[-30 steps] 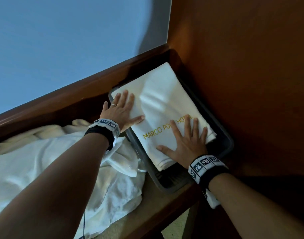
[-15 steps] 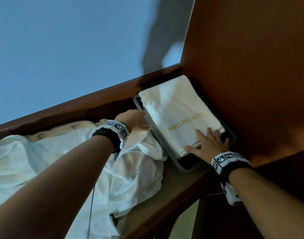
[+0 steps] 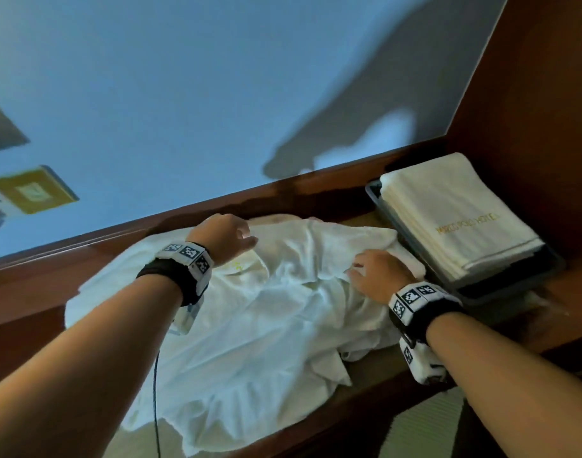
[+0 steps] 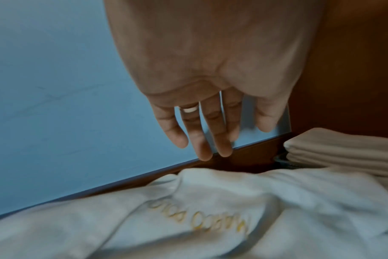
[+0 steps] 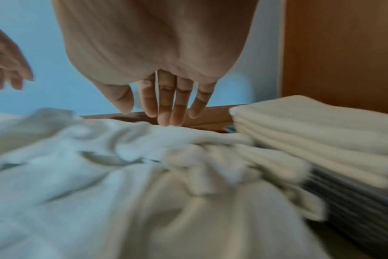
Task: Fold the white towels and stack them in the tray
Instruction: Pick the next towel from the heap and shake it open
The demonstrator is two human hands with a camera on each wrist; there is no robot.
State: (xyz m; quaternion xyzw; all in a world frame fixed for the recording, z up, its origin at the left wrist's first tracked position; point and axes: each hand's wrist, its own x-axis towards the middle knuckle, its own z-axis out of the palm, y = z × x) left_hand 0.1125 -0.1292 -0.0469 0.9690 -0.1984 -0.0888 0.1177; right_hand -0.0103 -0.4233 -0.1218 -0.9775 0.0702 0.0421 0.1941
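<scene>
A dark wooden shelf carries everything. A heap of unfolded white towels lies rumpled on it beneath both hands. Just right of the right hand sits a dark tray, on the same shelf, holding folded towels.

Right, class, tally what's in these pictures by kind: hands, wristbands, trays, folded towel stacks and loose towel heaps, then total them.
hands: 2 (left hand, right hand)
wristbands: 2 (left wristband, right wristband)
tray: 1
folded towel stack: 1
loose towel heap: 1
total: 7
</scene>
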